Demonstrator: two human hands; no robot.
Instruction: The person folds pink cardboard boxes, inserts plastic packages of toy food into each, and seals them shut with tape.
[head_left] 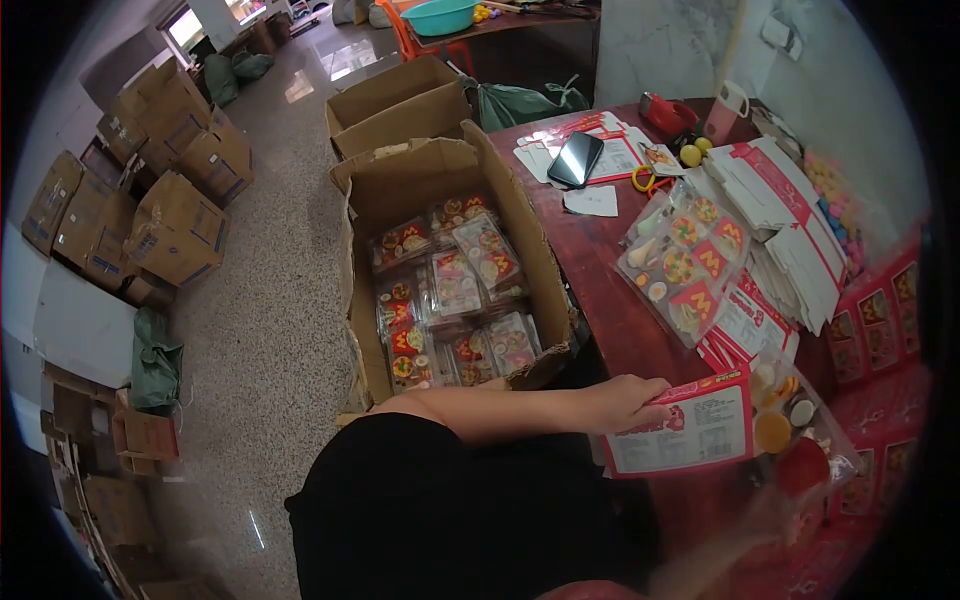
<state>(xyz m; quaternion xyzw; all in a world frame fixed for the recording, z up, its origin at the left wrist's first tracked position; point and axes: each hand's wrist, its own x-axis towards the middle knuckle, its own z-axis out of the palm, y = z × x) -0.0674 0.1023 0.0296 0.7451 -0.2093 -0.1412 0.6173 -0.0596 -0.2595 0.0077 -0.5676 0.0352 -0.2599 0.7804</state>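
My left hand is closed on the near-left end of a red-and-white printed carton, thumb on top. At the carton's right end a clear plastic pack of toy food pieces sticks out, with round yellow, white and red items showing through. Low on the right, my right hand is smeared by motion beside that pack, so its fingers do not show clearly. Behind the carton lie flat clear packs with toy food and red "M" cards, overlapping more printed cartons.
An open cardboard box to the left holds several finished-looking clear-fronted packs. On the red table lie a phone, yellow-handled scissors and stacked flat cartons. Brown boxes stand along the far-left floor.
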